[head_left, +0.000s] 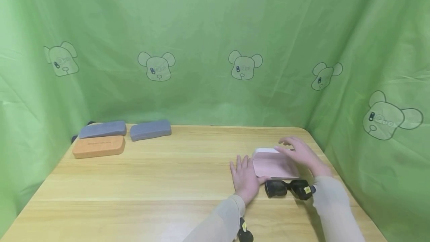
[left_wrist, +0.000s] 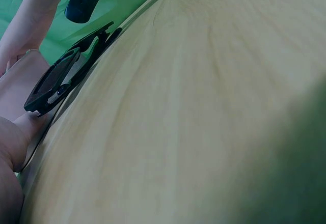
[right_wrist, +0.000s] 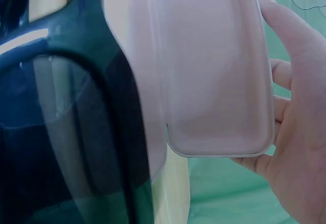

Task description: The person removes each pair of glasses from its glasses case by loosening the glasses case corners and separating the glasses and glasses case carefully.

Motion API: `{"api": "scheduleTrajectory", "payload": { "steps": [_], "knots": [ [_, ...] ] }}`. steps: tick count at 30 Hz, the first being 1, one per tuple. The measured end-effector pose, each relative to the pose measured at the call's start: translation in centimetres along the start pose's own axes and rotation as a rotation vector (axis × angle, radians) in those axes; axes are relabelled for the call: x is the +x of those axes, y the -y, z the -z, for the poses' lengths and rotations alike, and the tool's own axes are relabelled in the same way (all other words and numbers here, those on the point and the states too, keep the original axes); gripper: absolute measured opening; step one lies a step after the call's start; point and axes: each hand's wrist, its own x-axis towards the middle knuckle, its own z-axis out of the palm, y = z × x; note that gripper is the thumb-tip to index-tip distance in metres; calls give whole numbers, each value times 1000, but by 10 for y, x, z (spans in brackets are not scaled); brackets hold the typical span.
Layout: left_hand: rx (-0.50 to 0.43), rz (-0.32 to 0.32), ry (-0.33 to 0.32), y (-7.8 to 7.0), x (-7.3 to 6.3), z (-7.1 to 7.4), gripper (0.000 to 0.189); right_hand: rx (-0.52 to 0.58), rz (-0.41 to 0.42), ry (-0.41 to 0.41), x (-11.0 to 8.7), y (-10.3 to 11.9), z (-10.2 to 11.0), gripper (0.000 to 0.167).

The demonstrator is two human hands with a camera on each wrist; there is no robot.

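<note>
Overall, green cloth (head_left: 201,18) printed with bear heads encloses a wooden surface (head_left: 151,193). Lower right in the head view, the left hand (head_left: 246,180) lies spread, thumb against a raised-lidded, pink-lined case (head_left: 273,166) behind black sunglasses (head_left: 276,189); only the right wrist view shows the right hand (right_wrist: 308,102) gripping the lid (right_wrist: 219,71), fingers behind, thumb at its rim.

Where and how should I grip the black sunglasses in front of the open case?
Probably the bridge of the sunglasses, pinched from above on the near side. It narrows between wide lenses, so a pinch should seat there; the open case crowds the far side, and the left hand has its thumb by the left lens.
</note>
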Motion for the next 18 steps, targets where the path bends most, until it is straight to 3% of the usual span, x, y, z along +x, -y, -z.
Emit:
{"api": "scheduleTrajectory", "payload": {
  "steps": [9,18],
  "knots": [
    [-19,2,5,-1,-1,2,96,27,7,64,3,-5,-7,61],
    [-57,-7,-14,1,0,1,89,26,30,66,-1,-9,-11,58]
  ]
}}
